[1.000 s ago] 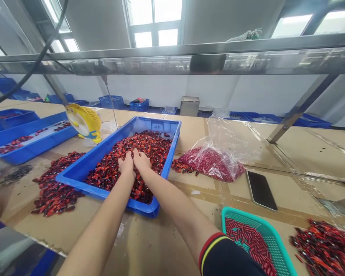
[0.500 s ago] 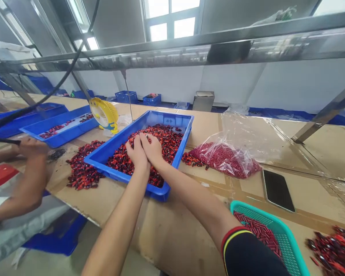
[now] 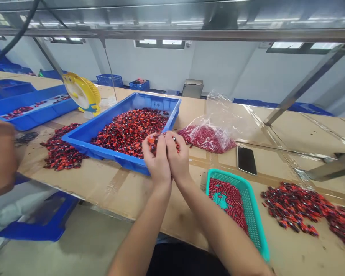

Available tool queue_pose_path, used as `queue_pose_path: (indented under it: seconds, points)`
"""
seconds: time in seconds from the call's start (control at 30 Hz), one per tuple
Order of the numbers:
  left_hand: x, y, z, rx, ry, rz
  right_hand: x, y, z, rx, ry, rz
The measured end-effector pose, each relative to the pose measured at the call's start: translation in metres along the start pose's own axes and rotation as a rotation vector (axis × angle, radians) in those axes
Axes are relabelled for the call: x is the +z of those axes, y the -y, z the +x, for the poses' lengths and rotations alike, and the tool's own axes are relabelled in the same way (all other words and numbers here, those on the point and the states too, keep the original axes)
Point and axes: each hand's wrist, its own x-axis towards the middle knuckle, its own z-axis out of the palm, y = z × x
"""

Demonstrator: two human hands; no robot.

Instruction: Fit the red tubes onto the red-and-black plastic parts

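Cupped side by side, my left hand [image 3: 158,159] and my right hand [image 3: 178,157] hold a heap of small shiny red-and-black pieces [image 3: 153,143] between them. Both are closed round the heap, above the near right corner of a blue tray [image 3: 112,155]. More of the same red-and-black pieces [image 3: 126,130] fill much of that tray. To the right of my forearms, a green basket [image 3: 251,199] contains small dark red rods [image 3: 232,203]. Beyond my right hand lies a clear plastic bag [image 3: 211,136] of dark red rods.
Loose red-and-black piles lie on the cardboard-covered table, one left [image 3: 64,149] and one right [image 3: 296,207]. A phone [image 3: 246,160] rests behind the basket. A yellow fan [image 3: 82,94] stands left of the tray. A metal post [image 3: 304,86] rises at right. A co-worker's arm [image 3: 1,157] is at far left.
My cupped hands have come up out of the middle of the blue tray and moved right, with a heap of pieces now showing in them. My view has turned right and down.
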Motion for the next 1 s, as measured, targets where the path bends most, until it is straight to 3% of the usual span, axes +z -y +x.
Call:
queue_pose_path:
  seconds: [0.2, 0.4, 0.67, 1.0]
  points:
    - [-0.043, 0.025, -0.059, -0.134, -0.007, 0.054, -0.026, -0.017, -0.072, 0.045, -0.039, -0.063]
    - [-0.079, 0.069, -0.091, -0.180, 0.029, 0.117, -0.037, -0.056, -0.120, 0.077, -0.064, -0.106]
    - [-0.094, 0.103, -0.093, -0.109, 0.070, 0.216, -0.047, -0.083, -0.126, 0.046, -0.022, -0.200]
    - [-0.098, 0.106, -0.090, -0.043, 0.052, 0.375, -0.045, -0.100, -0.126, 0.113, -0.060, -0.311]
